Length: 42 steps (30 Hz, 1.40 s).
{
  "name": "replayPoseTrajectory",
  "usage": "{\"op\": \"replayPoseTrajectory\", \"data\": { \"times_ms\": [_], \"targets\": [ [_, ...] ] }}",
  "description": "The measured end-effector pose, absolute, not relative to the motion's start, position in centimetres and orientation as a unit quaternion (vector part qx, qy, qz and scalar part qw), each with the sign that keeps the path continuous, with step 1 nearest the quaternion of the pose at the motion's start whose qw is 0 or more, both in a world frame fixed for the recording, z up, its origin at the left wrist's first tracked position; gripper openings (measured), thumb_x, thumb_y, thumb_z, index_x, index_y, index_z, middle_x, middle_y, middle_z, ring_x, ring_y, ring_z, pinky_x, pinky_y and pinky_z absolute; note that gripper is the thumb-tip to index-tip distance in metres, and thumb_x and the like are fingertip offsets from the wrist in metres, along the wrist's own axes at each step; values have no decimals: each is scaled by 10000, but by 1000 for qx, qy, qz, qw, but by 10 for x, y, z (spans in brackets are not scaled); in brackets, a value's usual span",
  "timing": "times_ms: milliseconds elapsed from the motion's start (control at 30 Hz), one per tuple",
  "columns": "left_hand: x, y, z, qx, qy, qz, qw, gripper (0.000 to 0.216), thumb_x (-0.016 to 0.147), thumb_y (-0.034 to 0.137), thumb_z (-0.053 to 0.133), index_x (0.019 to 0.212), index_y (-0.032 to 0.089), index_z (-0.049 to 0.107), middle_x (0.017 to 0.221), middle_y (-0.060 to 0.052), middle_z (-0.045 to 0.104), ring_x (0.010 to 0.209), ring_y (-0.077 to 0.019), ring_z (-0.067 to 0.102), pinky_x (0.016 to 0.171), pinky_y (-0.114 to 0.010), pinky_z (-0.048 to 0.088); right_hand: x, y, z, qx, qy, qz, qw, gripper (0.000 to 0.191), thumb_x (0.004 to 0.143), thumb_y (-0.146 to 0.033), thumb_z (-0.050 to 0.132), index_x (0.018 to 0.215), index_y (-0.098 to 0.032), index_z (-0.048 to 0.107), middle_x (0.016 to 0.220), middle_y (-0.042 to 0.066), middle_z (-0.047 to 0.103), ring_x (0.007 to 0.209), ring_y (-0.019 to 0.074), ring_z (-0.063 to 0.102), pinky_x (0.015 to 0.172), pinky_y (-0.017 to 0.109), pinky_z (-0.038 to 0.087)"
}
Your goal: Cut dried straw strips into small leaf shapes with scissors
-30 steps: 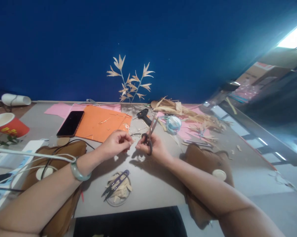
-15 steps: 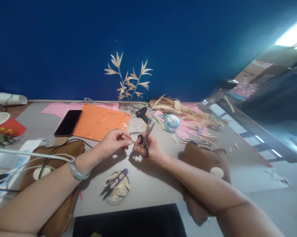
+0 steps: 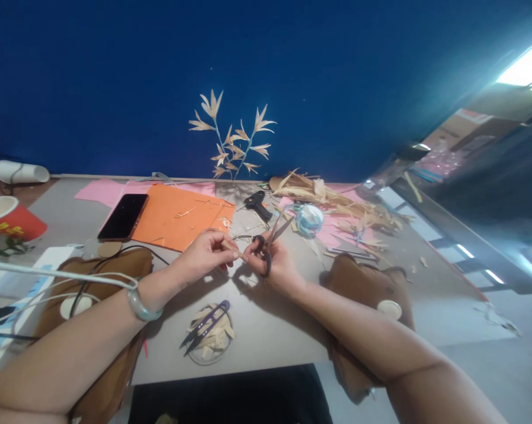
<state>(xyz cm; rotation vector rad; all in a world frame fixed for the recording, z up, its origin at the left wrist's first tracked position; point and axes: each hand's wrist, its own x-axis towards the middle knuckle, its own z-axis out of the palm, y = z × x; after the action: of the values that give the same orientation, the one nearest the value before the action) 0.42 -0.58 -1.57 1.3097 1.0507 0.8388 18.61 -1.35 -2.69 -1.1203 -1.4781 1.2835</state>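
Note:
My left hand (image 3: 210, 252) is closed in a pinch on a small strip of dried husk (image 3: 228, 244), mostly covered by the fingers. Close against it, my right hand (image 3: 277, 265) has a pair of scissors (image 3: 274, 235) looped on its fingers, blades parted and pointing up and away. The right fingertips meet the left ones near the strip's end. Below the hands, a small dish (image 3: 210, 358) holds cut husk pieces (image 3: 219, 335), with purple thread snips (image 3: 208, 324) lying across them. Husk flowers on a branching stem (image 3: 243, 150) stand beyond the hands.
An orange sheet (image 3: 172, 221) and a phone (image 3: 123, 217) lie at the left. Behind my right hand are a black glue gun (image 3: 257, 205), a tape roll (image 3: 309, 220) and a heap of dried husks (image 3: 336, 197). Brown cushions (image 3: 363, 294) lie under both forearms; a red cup (image 3: 18, 221) stands far left.
The scissors have turned, their blades now leaning further right. My right fingertips have moved slightly to close on the strip beside the left fingers. The view has shifted slightly.

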Motion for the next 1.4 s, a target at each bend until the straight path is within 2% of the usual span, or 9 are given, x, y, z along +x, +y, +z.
{"op": "replayPoseTrajectory", "data": {
  "times_ms": [133,400,600,767,867,1400],
  "targets": [
    [5,-6,-18,539,442,386,604,152,703,277,705,692,142,635,649,-16,629,568,-103,580,554,-226,475,186,-13,-29,-458,-583,506,441,377,661,-431,756,765,-193,483,728,9,610,631,117,525,586,249,433],
    [5,-7,-8,440,472,427,633,221,657,293,749,724,149,595,621,-16,657,591,-118,630,565,-213,491,187,-14,-27,-463,-599,516,401,393,648,-460,751,771,-191,492,699,-7,584,578,99,493,532,232,417],
    [-1,-1,-7,442,491,487,572,277,658,350,751,751,154,578,600,-10,666,513,-114,614,502,-204,478,190,-10,-22,-441,-640,555,296,458,612,-495,774,729,-182,462,626,-15,578,584,117,535,539,232,403],
    [-3,1,-5,449,474,528,543,272,662,341,748,745,156,568,603,8,656,546,-107,619,540,-201,496,191,-10,-21,-448,-642,579,228,484,594,-518,778,700,-183,445,554,-49,536,487,76,452,455,198,320],
    [-4,1,-5,457,470,533,536,271,673,352,741,752,159,568,618,8,655,561,-115,623,543,-211,502,190,-11,-22,-439,-635,600,210,494,606,-550,757,682,-189,428,539,-39,557,476,83,470,440,198,319],
    [-3,0,-4,461,482,531,523,279,665,345,751,751,147,575,621,-9,672,565,-125,640,556,-215,512,190,-12,-24,-444,-605,628,206,506,615,-535,761,623,-196,385,443,-57,533,403,79,469,393,179,309]
  ]
}}
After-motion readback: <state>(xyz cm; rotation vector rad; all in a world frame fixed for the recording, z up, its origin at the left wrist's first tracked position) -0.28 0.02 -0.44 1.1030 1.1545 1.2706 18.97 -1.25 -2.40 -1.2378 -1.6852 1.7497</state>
